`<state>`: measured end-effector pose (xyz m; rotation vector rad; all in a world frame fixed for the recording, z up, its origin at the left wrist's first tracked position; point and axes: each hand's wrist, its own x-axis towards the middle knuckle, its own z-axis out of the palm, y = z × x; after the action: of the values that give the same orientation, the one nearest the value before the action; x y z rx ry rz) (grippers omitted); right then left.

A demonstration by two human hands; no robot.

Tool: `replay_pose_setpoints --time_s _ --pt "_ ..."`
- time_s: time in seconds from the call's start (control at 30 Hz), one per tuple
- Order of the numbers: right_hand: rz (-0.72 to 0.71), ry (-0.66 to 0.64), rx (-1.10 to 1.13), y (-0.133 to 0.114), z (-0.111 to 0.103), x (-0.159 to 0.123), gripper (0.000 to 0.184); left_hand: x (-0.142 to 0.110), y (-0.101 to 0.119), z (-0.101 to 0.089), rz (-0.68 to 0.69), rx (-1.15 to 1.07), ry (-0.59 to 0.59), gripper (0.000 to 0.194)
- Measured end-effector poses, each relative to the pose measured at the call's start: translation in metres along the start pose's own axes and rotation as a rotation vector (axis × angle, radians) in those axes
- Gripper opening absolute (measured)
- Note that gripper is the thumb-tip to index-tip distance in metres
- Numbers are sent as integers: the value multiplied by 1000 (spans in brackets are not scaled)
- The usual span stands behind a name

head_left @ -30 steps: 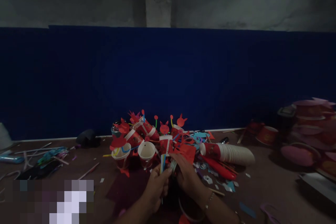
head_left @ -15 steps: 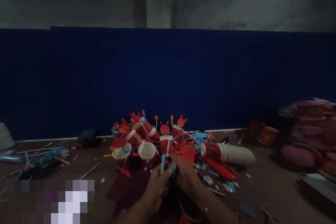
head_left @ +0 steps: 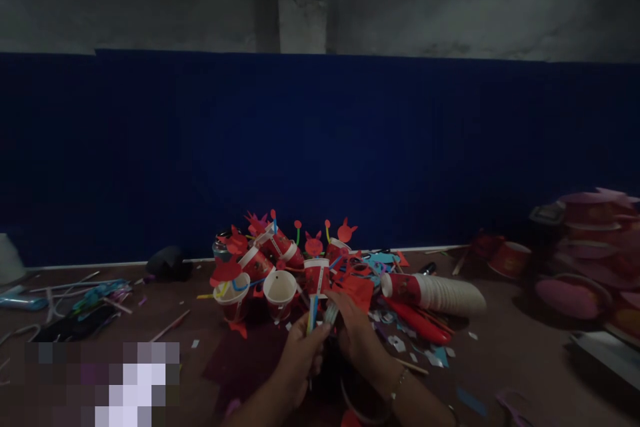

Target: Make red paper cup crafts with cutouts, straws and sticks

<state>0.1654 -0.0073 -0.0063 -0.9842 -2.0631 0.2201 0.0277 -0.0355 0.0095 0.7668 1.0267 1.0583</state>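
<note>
My left hand [head_left: 299, 360] is closed, pinching a blue and yellow drinking straw [head_left: 312, 312] that stands upright between its fingers. My right hand [head_left: 359, 335] is closed beside it, fingers curled round a small pale roll [head_left: 330, 313] that looks like tape, touching the straw's side. Both hands work just in front of a heap of red paper cups [head_left: 278, 273] decorated with red paper animal shapes and coloured straws. A bracelet shows on my right wrist.
A lying stack of red and white paper cups [head_left: 433, 292] sits right of the heap. Paper scraps [head_left: 400, 341] litter the brown table. Loose straws and tools [head_left: 80, 297] lie at the left, pink and red craft pieces [head_left: 590, 247] at the right. A blue partition [head_left: 320, 153] backs the table.
My hands have lifted slightly toward the cup heap, with the straw and the small roll still held. Nothing else moved.
</note>
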Motion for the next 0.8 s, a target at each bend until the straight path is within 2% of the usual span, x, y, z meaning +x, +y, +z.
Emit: replay_pose_setpoints --time_s 0.33,0.53,0.8 --pt "11 -46 -79 -7 -3 0 59 2 0 1 75 -20 -40 49" --pt "21 -58 -150 -9 -4 1 57 -3 1 4 74 -130 -35 46" --pt "-32 -38 -62 -12 -5 2 57 5 -5 -1 83 -208 -74 45"
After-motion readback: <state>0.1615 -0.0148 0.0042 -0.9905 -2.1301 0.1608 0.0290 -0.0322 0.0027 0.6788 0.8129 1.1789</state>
